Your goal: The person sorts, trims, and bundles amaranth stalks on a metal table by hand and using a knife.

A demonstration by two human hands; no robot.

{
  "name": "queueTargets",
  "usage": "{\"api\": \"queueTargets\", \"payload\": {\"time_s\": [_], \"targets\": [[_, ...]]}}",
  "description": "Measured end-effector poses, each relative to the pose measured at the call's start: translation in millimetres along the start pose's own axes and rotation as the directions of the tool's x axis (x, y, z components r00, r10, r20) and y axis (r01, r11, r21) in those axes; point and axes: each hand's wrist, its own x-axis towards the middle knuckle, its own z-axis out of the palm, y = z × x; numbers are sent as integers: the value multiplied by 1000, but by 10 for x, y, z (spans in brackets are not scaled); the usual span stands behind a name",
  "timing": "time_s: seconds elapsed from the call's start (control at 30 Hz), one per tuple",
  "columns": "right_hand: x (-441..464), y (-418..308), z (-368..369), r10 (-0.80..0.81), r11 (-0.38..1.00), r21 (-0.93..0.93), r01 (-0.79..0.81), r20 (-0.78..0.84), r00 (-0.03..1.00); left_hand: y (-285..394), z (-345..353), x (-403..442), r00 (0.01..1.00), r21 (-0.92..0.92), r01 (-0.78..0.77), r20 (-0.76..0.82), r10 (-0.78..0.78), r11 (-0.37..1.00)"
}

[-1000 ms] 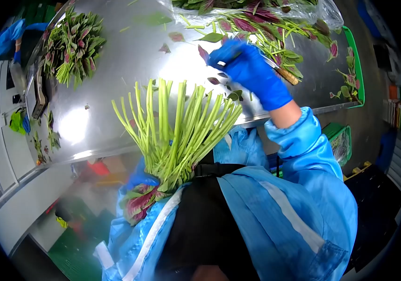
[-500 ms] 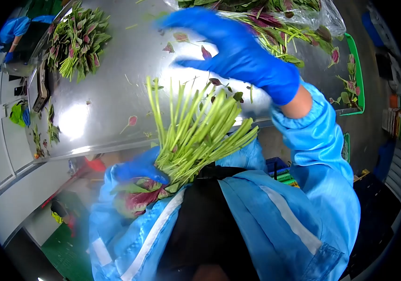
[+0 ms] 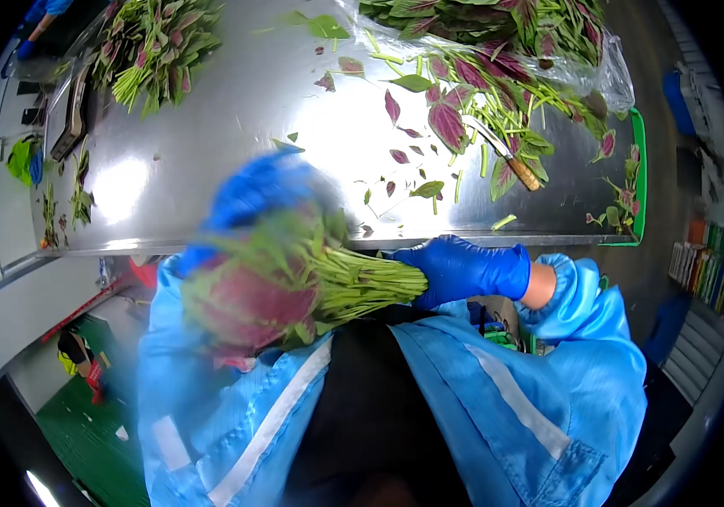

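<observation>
A bunch of leafy greens with red-purple leaves lies sideways in front of my chest, stems toward the right. My right hand, in a blue glove, is wrapped round the cut stem ends. Smeared by motion, my left hand is at the upper side of the leaves; its fingers cannot be made out. A curved knife with a wooden handle rests among loose stems on the metal table.
Another bunch lies at the table's upper left. More greens sit on clear plastic at the top. A green crate edge is at the right. Loose leaves are scattered about. Another person is at the lower left.
My right hand has come down from over the table and closed on the stem ends. The bunch has turned from stems upward to stems rightward. My left hand has moved up.
</observation>
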Motion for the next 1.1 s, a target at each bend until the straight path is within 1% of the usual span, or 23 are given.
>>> {"api": "queueTargets", "payload": {"time_s": [0.03, 0.07, 0.1, 0.13, 0.17, 0.23, 0.27, 0.3, 0.37, 0.4, 0.43, 0.5, 0.57, 0.6, 0.63, 0.7, 0.73, 0.83, 0.87, 0.97, 1.0, 1.1], "targets": [[-13, 5, 6, 38, 999, 5, -38, 4, 999, 100, -86, -90, 976, 63, -110, -181, 120, 992], [-19, 7, -16, 76, 997, 5, -76, 4, 997, 233, -7, -237, 874, 302, -160, -399, 276, 940], [-31, 21, -41, 114, 993, 3, -114, 5, 993, 264, 13, -346, 761, 249, -239, -552, 340, 939], [-64, 153, -10, 43, 984, 175, -31, -67, 997, 194, -301, -520, 696, 344, -226, -598, 398, 911], [-71, 285, 10, 67, 963, 265, -46, -72, 995, 97, -623, -703, 677, 210, -320, -631, 378, 924], [-82, 453, 26, 123, 894, 442, -76, -79, 989, -200, -627, -957, 575, 198, -335, -732, 366, 921], [-76, 417, -20, 191, 825, 554, -117, -78, 979, -380, -597, -1051, 499, 171, -352, -797, 339, 920], [-51, 382, -85, 203, 775, 626, -88, -115, 972, -557, -553, -1109, 421, 149, -378, -852, 313, 914], [4, 284, -207, 235, 658, 752, -16, -185, 954, -897, -433, -1181, 470, 38, -358, -856, 215, 933], [112, 150, -261, 209, 681, 728, 82, -301, 930, -1042, -346, -1146, 585, -4, -334, -785, 204, 943], [233, 168, -277, 159, 759, 636, 140, -389, 907, -1128, -254, -1032, 688, -36, -308, -698, 196, 951], [485, -115, -238, 225, 647, 731, 219, -457, 861, -1098, 102, -692, 874, -49, -228, -450, 182, 972], [689, -352, -195, 291, 570, 786, 238, -464, 837, -816, 479, -306, 937, -24, -199, -298, 183, 980], [770, -309, -115, 285, 576, 775, 261, -489, 824, -854, 465, -181, 934, -79, -216, -306, 182, 973], [816, -343, -42, 337, 572, 790, 221, -472, 815, -873, 418, -67, 937, -121, -198, -316, 151, 973], [889, -220, 74, 374, 377, 918, 123, -273, 886, -911, 349, 64, 938, -214, -160, -337, 81, 963], [906, -80, 160, 421, 315, 948, 57, -193, 886, -879, 396, -10, 909, -204, -102, -417, 8, 974], [978, 325, 406, 473, 262, 965, -1, -127, 872, -1116, 209, 130, 890, -470, 46, -382, -249, 882], [979, 364, 422, 486, 328, 943, -51, -122, 865, -1132, 256, 137, 886, -425, 12, -416, -207, 905], [971, 365, 396, 534, 489, 856, -169, -141, 833, -1271, 175, 186, 884, -386, 36, -417, -210, 922], [958, 351, 408, 530, 461, 880, -114, -170, 831, -1265, 177, 166, 883, -374, 10, -432, -183, 927], [841, 419, 328, 525, 482, 870, -106, -191, 830, -1118, 187, 79, 890, -392, 4, -419, -183, 920]]}}
